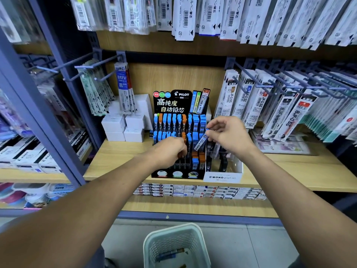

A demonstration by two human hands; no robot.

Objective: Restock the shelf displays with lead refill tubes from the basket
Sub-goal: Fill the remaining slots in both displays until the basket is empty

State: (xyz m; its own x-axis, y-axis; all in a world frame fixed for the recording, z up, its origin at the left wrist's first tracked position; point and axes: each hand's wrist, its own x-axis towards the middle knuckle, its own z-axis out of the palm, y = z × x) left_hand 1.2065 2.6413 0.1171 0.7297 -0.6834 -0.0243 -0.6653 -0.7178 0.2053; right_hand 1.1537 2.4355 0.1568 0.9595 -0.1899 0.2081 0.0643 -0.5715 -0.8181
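Your right hand (229, 134) hovered in front of the upper right of the black Pilot display (178, 136), its grip pinched on a blue-capped lead refill tube (201, 141) that hung tilted, cap end up beside your fingertips and lower end pointing down-left toward the rows. Your left hand (170, 151) reached into the middle of the display with fingers curled downward among the tubes; an orange cap (181, 156) showed just under the fingers, but whether that grip actually held it could not be told. The display stood on the wooden shelf (119, 157), its stepped rows filled mostly with blue-capped tubes and some orange-capped ones. A white Mono box (224, 176) touched its right side, holding dark tubes. White cartons (123, 126) were stacked to its left. Down on the floor, between your forearms, sat the pale mesh basket (173, 242), with a few tubes (170, 254) lying at its bottom.
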